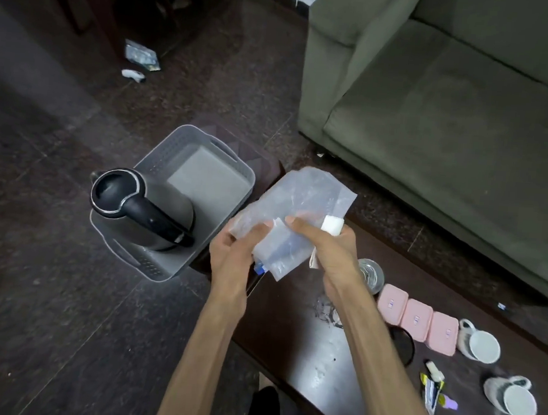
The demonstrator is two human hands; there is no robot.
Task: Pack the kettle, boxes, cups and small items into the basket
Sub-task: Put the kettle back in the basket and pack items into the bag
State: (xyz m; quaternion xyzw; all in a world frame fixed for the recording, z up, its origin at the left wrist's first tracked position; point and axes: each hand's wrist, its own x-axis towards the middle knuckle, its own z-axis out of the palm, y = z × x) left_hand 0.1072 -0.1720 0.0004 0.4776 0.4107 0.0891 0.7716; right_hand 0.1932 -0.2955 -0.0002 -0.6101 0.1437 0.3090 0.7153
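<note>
- We hold a clear plastic bag [298, 215] above the near end of the dark coffee table [289, 338], just beside the grey basket [233, 169], where the black kettle [143, 208] already stands in the near half.
- Our left hand [234, 250] pinches the bag's lower left edge, fingers curled round the film.
- Our right hand [325, 243] grips the bag's right side, with a small white block [332, 226] tucked against its knuckles; whether that block sits inside the bag we cannot tell.
- To do this step well, we judge the bag should be folded flat and laid in the basket's free far half, clear of the kettle.
- Three pink boxes [417, 317] and two cups [480, 341] still wait on the table.
</note>
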